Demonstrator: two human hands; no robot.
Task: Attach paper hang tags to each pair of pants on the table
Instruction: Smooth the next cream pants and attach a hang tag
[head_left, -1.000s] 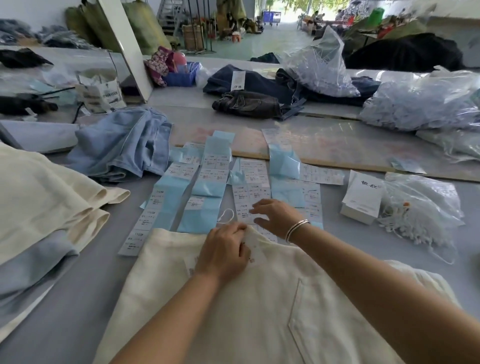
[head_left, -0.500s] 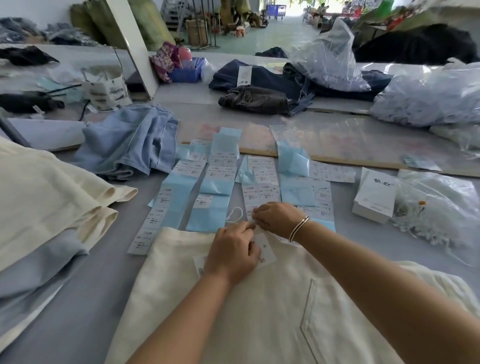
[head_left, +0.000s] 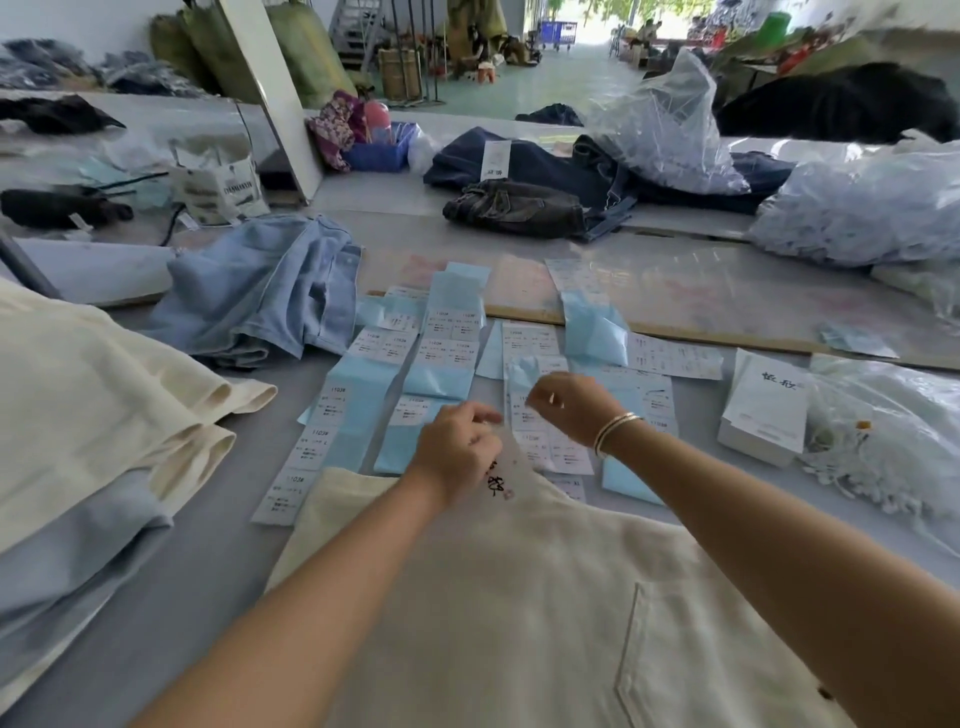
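A cream pair of pants (head_left: 519, 613) lies flat in front of me, waistband toward the label sheets. My left hand (head_left: 457, 452) grips a white paper hang tag (head_left: 501, 480) with black writing at the waistband. My right hand (head_left: 576, 410) is raised just above the label sheets, its fingers pinched together on something small and pale that I cannot make out. Rows of blue-backed sticker label sheets (head_left: 441, 364) lie beyond the waistband.
A stack of white hang tags (head_left: 769, 410) and a clear bag of string fasteners (head_left: 893, 441) sit at right. Folded cream and blue pants (head_left: 88, 426) are piled at left, light blue jeans (head_left: 260, 291) behind. Dark jeans (head_left: 519, 208) and plastic bags (head_left: 862, 208) lie farther back.
My right hand has lifted off the waistband and pulled up and to the right. The hang tag has turned so its black writing shows under my left hand.
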